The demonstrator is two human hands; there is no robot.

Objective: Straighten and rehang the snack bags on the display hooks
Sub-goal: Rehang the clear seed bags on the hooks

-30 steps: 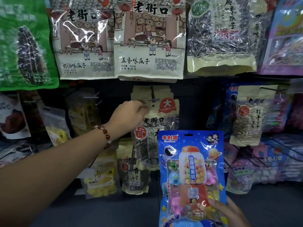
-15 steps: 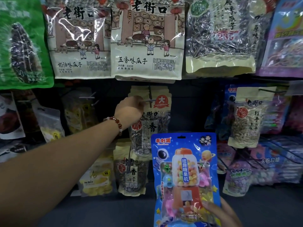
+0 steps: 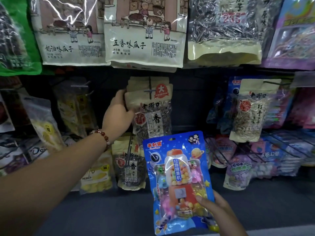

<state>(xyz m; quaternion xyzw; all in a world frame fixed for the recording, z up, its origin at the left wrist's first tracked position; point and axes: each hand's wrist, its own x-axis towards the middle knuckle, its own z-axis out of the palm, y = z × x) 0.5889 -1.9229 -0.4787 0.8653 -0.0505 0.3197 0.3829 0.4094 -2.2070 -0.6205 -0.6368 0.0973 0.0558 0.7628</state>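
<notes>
My left hand point(image 3: 118, 109), with a red bead bracelet at the wrist, grips the left edge of a beige sunflower seed bag point(image 3: 153, 109) that hangs on a metal display hook point(image 3: 150, 88) at the middle of the rack. Several more beige bags sit behind it on the same hook. My right hand point(image 3: 215, 209) holds a blue candy bag point(image 3: 177, 176) with a gumball machine picture by its lower right corner, upright in front of the rack.
Large seed bags point(image 3: 144, 36) hang in the row above. A smaller seed bag point(image 3: 130, 166) hangs below, yellow snack bags point(image 3: 96, 174) to the left, a pale seed bag point(image 3: 250, 113) and purple bags point(image 3: 238, 169) to the right. A grey shelf point(image 3: 119, 210) lies underneath.
My left hand slid from the hook tip to the left edge of the seed bag and took hold of it. The view moved closer to the rack. The blue candy bag stayed in my right hand.
</notes>
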